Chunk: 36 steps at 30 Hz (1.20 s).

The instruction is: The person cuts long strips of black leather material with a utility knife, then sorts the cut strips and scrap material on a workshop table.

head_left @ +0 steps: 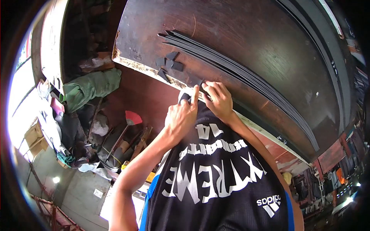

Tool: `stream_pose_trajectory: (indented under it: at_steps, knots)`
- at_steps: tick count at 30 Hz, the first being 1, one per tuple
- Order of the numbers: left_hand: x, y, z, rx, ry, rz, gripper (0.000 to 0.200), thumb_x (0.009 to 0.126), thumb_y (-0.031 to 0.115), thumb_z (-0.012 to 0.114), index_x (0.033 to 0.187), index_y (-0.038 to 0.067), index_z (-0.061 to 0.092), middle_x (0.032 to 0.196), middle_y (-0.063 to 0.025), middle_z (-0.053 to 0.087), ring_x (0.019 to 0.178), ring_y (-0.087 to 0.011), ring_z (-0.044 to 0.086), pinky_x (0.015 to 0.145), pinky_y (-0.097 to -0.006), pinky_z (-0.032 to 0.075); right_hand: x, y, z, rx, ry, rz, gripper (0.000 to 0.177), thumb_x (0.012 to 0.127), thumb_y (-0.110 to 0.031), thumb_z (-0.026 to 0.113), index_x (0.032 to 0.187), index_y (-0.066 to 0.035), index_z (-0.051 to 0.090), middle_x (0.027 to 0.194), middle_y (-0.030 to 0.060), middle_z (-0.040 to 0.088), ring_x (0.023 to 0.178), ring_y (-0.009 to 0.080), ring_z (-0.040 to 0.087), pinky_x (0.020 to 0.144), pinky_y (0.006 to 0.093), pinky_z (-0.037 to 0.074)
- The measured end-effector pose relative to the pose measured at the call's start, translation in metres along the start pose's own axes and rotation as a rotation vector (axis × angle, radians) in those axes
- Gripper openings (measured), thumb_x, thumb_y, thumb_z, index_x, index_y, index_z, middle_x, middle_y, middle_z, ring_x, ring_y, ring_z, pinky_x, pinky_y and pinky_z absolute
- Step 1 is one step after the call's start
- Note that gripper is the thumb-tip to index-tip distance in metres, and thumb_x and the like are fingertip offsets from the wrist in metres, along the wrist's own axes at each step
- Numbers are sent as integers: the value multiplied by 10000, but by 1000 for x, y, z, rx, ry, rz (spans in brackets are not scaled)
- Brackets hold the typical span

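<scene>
My left hand (181, 117) is at the table's near edge, its index finger stretched forward and the other fingers curled round a small dark object (185, 97). The fingers hide most of that object, so its kind does not show. Beside it, my right hand (219, 101) pinches and presses the end of a flat black strip (250, 114) against the tabletop. This strip runs along the near edge to the right. Several small black cut pieces (176, 65) lie just beyond my hands, to the left.
A bundle of long, thin black strips (231, 69) stretches across the dark wooden table (254, 27). Wider black strips (327, 57) curve along its far side. The table's edge is chipped at left. Below stand a green sack (94, 86) and a red-ended fan-shaped tool (133, 118).
</scene>
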<state>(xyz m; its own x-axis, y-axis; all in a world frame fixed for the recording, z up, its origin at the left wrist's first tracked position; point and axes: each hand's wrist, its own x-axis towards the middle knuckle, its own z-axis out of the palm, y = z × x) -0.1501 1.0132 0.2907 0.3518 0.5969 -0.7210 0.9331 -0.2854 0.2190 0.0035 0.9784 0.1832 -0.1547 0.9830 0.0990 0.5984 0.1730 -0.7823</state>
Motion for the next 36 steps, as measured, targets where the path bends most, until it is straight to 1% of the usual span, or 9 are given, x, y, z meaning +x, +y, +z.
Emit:
stream_pose_trajectory:
  at_steps: [13,20,22,23,24,26,27,29,36]
  knots:
    - [13,18,-19,98,-125,-72,738,843,87,542,1523,56,257,749,-216,653,579,-341,667,536,-438,539,5,2,0,-36,-17,8,244,785,-96,714,1011,-20,664,1031,93,662,901,225,624,811,310,530]
    - [12,19,-26,54,-203,-98,720,852,84,525,1509,1,242,759,-230,649,596,-363,668,546,-457,540,6,3,0,14,-34,42,244,794,-92,710,1019,-18,654,1017,94,662,895,225,623,812,309,528]
    - [11,20,-19,13,-136,-218,620,873,88,507,1425,-106,303,759,-237,647,593,-352,677,527,-436,554,6,3,0,11,-29,41,247,793,-92,711,1021,-20,651,1013,90,661,898,222,622,814,307,527]
    - [10,21,-20,52,-105,-184,397,867,74,509,1207,-125,464,736,-236,643,606,-356,683,523,-429,555,6,3,0,6,-28,41,250,792,-92,712,1023,-21,649,1009,85,660,901,220,621,816,305,525]
    - [9,21,-19,53,-102,-183,397,867,74,509,1207,-125,464,736,-236,643,606,-356,683,523,-429,555,5,2,-1,5,-26,39,250,792,-92,712,1023,-21,649,1009,85,660,901,220,621,816,305,525]
    - [10,21,-17,59,-92,-176,164,856,63,523,962,-61,514,716,-227,643,614,-354,687,527,-418,558,6,1,-2,-6,-20,40,240,795,-92,707,1018,-26,647,1000,74,659,901,213,617,813,299,521]
    - [10,21,-16,61,-88,-172,164,856,63,523,962,-61,514,716,-227,643,614,-354,687,527,-418,558,5,1,-1,-10,-16,38,240,795,-92,707,1018,-26,647,1000,74,659,901,213,617,813,299,521]
    - [10,23,-16,80,-60,-166,77,847,55,532,836,-9,492,709,-219,645,617,-352,689,527,-411,559,4,1,0,18,4,49,369,690,-39,743,1040,-48,625,1024,71,658,902,238,622,791,331,527]
    - [14,24,-22,86,-91,-172,87,851,53,523,875,-30,528,723,-222,661,631,-343,697,551,-405,564,2,1,3,28,17,49,362,691,-36,737,1035,-50,624,1025,72,659,887,237,621,780,330,527]
